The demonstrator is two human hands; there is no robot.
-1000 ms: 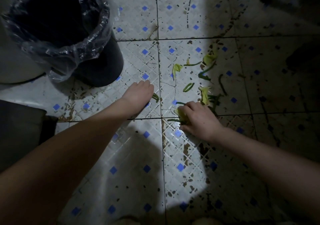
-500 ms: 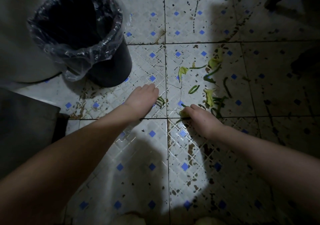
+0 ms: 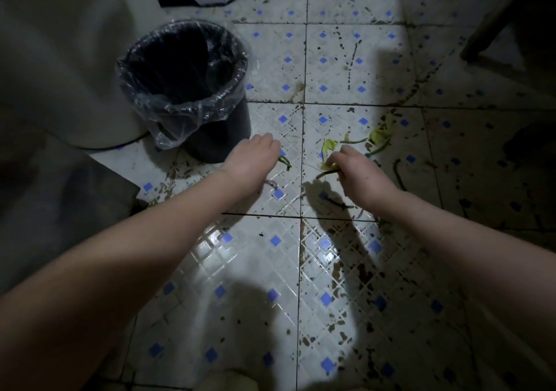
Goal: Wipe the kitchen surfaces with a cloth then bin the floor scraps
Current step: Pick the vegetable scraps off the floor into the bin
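Green and yellow vegetable scraps point(image 3: 379, 135) lie scattered on the stained white-and-blue tiled floor point(image 3: 270, 270), right of centre. My right hand point(image 3: 359, 177) is lifted off the tiles and closed on a bunch of yellow-green scraps point(image 3: 328, 168) that stick out to its left. My left hand point(image 3: 252, 162) hovers just right of the bin, fingers curled down, with a thin green stem point(image 3: 284, 162) poking from its fingertips. The black bin point(image 3: 237, 119), lined with a clear plastic bag, stands upright to the left behind my left hand.
A large pale rounded object point(image 3: 60, 59) fills the left side beside the bin. A dark block point(image 3: 60, 198) sits at lower left. Dark furniture legs point(image 3: 493, 29) stand at upper right. A curved green stem point(image 3: 398, 175) lies right of my right hand.
Both hands have lifted off the floor. My right hand has gathered a bunch of scraps and raised it. My left hand has curled around a green stem. The camera has pulled back.
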